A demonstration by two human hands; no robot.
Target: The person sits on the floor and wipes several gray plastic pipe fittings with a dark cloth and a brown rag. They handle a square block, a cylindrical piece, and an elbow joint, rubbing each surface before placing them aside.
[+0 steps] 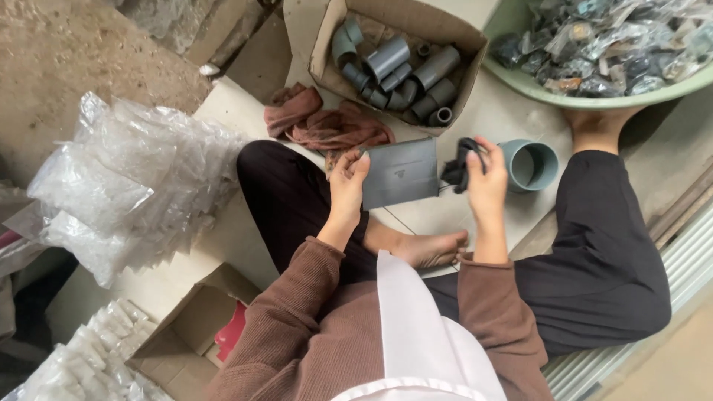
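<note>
My left hand (347, 181) grips the left end of a large grey plastic pipe fitting (399, 173) held sideways above my crossed legs. My right hand (484, 180) is at the fitting's right end, closed on a black rag (457, 168) pressed against it. The fitting's wide round opening (529, 165) shows just past my right hand. I sit on the floor in black trousers and a brown sweater with a white apron.
An open cardboard box (325, 46) of several grey pipe fittings lies ahead, with a brown cloth (321, 125) beside it. A green basin (538, 86) of bagged parts is at top right. Clear plastic bags (126, 178) pile at left; another open box (194, 327) is at lower left.
</note>
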